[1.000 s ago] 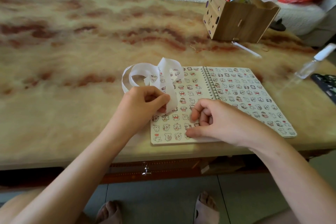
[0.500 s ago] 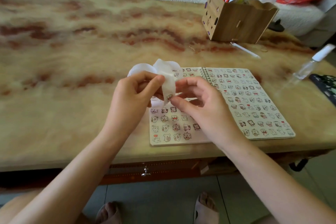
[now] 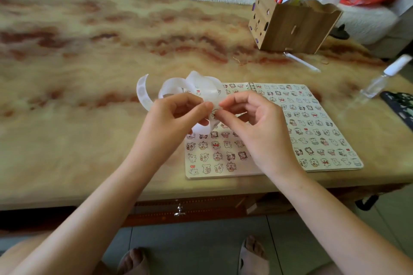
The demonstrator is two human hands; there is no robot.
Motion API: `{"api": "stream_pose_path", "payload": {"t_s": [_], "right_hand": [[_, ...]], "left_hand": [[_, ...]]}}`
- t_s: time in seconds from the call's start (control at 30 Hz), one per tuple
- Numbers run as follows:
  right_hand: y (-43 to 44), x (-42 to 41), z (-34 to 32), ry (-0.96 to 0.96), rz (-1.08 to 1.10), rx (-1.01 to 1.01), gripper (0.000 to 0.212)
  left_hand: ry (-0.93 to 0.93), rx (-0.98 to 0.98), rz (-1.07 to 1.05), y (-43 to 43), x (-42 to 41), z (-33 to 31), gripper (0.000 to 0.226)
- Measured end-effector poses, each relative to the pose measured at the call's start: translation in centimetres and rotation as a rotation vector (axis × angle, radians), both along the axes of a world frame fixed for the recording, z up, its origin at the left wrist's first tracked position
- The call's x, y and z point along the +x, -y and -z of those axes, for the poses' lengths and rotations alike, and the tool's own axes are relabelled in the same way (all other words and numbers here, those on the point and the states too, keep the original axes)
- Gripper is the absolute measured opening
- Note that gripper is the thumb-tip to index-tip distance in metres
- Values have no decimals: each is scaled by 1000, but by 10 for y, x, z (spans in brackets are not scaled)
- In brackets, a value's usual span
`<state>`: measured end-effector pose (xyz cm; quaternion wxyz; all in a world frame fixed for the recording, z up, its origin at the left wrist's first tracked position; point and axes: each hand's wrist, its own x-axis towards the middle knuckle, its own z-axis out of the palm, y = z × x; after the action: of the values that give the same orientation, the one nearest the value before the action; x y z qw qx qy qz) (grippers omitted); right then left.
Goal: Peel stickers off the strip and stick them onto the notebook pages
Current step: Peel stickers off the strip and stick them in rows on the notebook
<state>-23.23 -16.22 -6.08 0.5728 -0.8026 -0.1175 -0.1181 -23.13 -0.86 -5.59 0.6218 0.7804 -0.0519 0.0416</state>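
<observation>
Both hands are meeting in mid-air over the notebook (image 3: 317,118), which is lying open and flat near the front edge of the marbled table (image 3: 85,69); the left hand (image 3: 176,118) is gripping the white strip (image 3: 201,87), thumb tip pressing it against the curled fingers; the right hand (image 3: 257,134) is pinching narrowly at the same stretch of strip, thumb and forefinger tips closed together right beside the left thumb, the other fingers loosely bent behind. The two pinch points are almost touching, and the strip is running between them; above and behind the left hand it is curling up in loose loops, one free end arcing out to the left over bare table, while a short length is hanging down below the fingers, just over the notebook's left page. A small printed sticker is showing on the strip right at the right fingertips; whether it is lifting off the backing, I cannot tell. Rows of little cartoon stickers (image 3: 215,145) are covering both pages; the right wrist is hovering over the lower part of the left page. Farther back on the right, a wooden organiser box (image 3: 290,27) is standing with pens in it, a white stick (image 3: 301,62) is lying just in front of it, and a clear spray bottle (image 3: 380,80) is lying near the right edge.
</observation>
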Motion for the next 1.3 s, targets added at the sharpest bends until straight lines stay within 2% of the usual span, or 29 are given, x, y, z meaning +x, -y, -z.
{"api": "stream_pose_path", "payload": {"t_s": [0.47, 0.73, 0.97, 1.2, 1.3], "right_hand": [[5, 0, 0, 91, -5, -134, 7], [8, 2, -5, -145, -58, 20, 9], [8, 1, -7, -134, -65, -29, 8], [12, -2, -10, -86, -55, -218, 4], [16, -5, -17, -93, -69, -189, 4]], "left_hand": [[-16, 21, -19, 1, -1, 0, 17], [-12, 26, 1, 1, 0, 3, 16], [-34, 41, 8, 1, 0, 4, 17], [-77, 37, -4, 1, 2, 6, 18], [-100, 38, -19, 0, 2, 7, 18]]}}
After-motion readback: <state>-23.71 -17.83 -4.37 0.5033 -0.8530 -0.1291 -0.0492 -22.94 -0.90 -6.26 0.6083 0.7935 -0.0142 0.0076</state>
